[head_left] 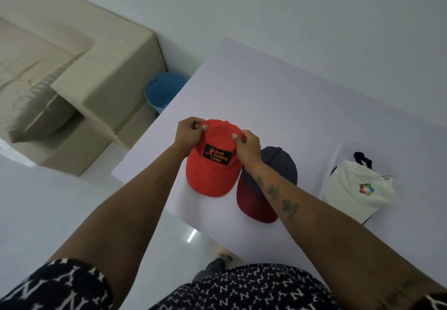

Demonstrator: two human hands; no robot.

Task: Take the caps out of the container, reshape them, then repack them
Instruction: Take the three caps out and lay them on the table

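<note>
A red cap [212, 176] with a black "Back Packing Gear" patch lies on the white table [302, 106], brim toward me. My left hand [189, 132] pinches the left side of its crown, and my right hand [246, 146] pinches the right side. Just right of it sits a navy cap with a maroon brim [256, 204], partly hidden under my right forearm. Farther right lies a white cap [358, 188] with a coloured logo and a dark strap. No container is in view.
A beige sofa [101, 75] with a cushion stands to the left of the table. A blue bucket [163, 92] sits on the floor between the sofa and the table's left edge. My foot [223, 257] shows below the near table edge.
</note>
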